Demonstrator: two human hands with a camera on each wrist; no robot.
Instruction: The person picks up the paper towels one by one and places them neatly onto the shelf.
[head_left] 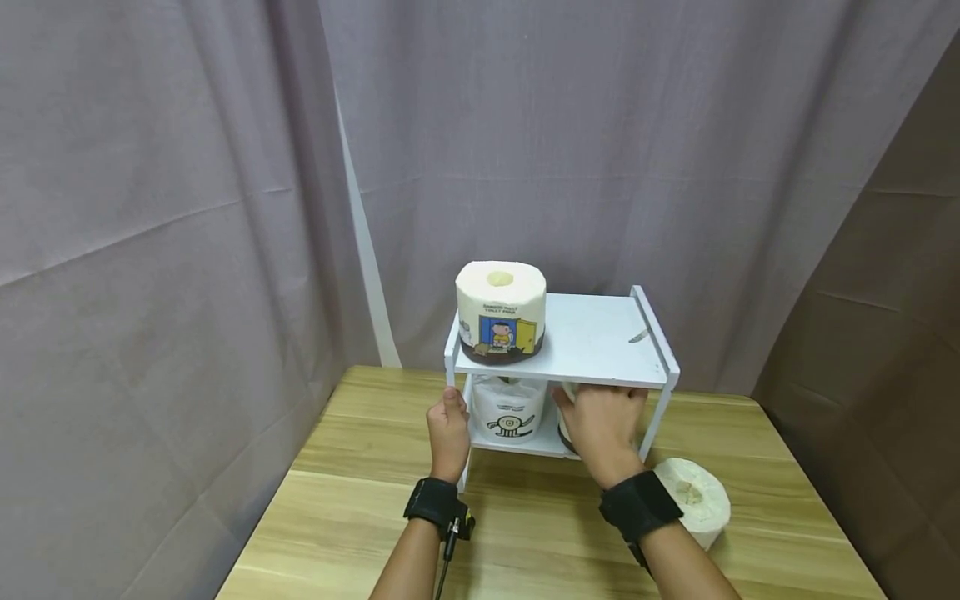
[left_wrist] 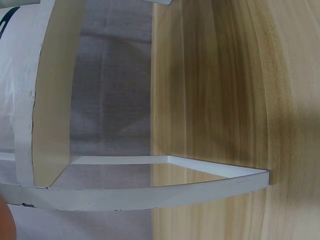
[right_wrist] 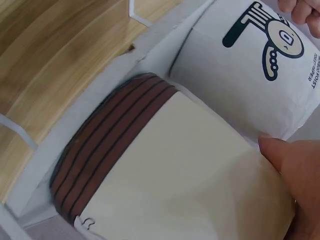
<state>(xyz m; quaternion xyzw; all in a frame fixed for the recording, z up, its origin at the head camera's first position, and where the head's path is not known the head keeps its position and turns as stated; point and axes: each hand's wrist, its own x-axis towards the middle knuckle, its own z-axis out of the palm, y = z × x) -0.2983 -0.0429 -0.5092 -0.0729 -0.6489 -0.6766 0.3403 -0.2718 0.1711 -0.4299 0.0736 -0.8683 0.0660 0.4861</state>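
Note:
A white two-tier rack (head_left: 600, 333) stands on the wooden table. My left hand (head_left: 448, 425) grips its front left upright, thumb pointing up. Under the top board, my right hand (head_left: 606, 421) holds a toilet paper roll (right_wrist: 185, 165) with a brown striped base on the lower shelf. The thumb lies along its side; the other fingers are largely hidden by the board. Left of it on that shelf sits another toilet roll (head_left: 510, 408) in a white wrapper with a cartoon figure. A third wrapped roll (head_left: 501, 312) stands upright on the top board's left end.
A loose toilet roll (head_left: 697, 500) lies tilted on the wooden table (head_left: 337, 500), beside my right wrist strap. Grey curtains (head_left: 562, 150) hang behind and around the table. A cable (head_left: 444, 562) runs down from the left wrist strap.

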